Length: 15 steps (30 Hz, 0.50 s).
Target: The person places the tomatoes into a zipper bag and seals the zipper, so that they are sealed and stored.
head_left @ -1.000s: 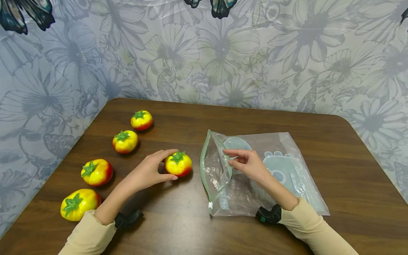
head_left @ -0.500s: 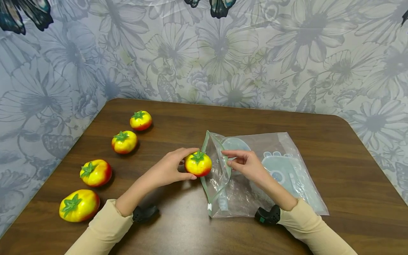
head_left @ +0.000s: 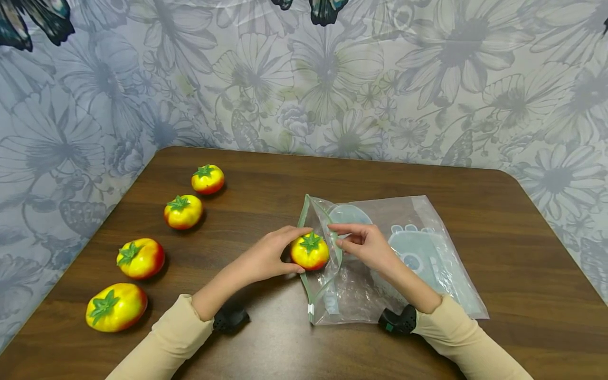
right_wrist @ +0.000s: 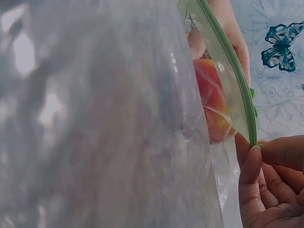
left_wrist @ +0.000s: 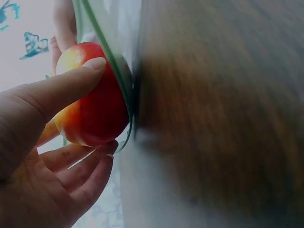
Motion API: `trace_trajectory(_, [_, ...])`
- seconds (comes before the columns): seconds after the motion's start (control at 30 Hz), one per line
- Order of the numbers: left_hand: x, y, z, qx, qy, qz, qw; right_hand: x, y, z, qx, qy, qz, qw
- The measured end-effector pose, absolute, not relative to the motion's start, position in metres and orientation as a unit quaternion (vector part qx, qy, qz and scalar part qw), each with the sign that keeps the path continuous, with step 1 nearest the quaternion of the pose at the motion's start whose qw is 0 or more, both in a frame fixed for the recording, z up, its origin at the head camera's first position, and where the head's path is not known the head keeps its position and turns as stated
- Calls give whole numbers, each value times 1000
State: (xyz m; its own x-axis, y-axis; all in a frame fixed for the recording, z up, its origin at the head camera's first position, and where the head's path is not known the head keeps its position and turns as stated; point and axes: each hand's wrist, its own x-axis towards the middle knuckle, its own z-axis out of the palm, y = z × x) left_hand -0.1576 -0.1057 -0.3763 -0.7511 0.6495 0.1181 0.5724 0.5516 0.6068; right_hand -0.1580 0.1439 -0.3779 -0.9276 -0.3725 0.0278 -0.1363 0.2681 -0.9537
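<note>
My left hand (head_left: pixel 273 256) grips a yellow-and-red tomato (head_left: pixel 310 252) with a green leafy top, thumb on one side and fingers on the other. The tomato sits in the mouth of a clear zip bag (head_left: pixel 361 290), past its near green edge; the left wrist view shows that green strip crossing the tomato (left_wrist: pixel 102 107). My right hand (head_left: pixel 368 245) pinches the upper green rim between thumb and forefinger, lifting it so the mouth gapes. In the right wrist view the tomato (right_wrist: pixel 213 102) shows through the plastic beside the pinched rim (right_wrist: pixel 237 71).
Several more such tomatoes stand in a slanting row on the left: one at the back (head_left: pixel 208 179), others nearer, the closest (head_left: pixel 116 307) by my left sleeve. A white slider (head_left: pixel 311 309) sits at the bag's near corner. The wooden table (head_left: pixel 404 179) meets a flowered backdrop.
My left hand has carried the tomato rightward from the table, over the bag's near edge and into its mouth. My right hand has kept its pinch on the rim.
</note>
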Motion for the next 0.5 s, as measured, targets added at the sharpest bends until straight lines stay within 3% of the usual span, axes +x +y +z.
trace_trajectory(0.5, [-157, -101, -372, 315, 891, 328, 1, -177, 158, -379, -166, 789, -583, 100])
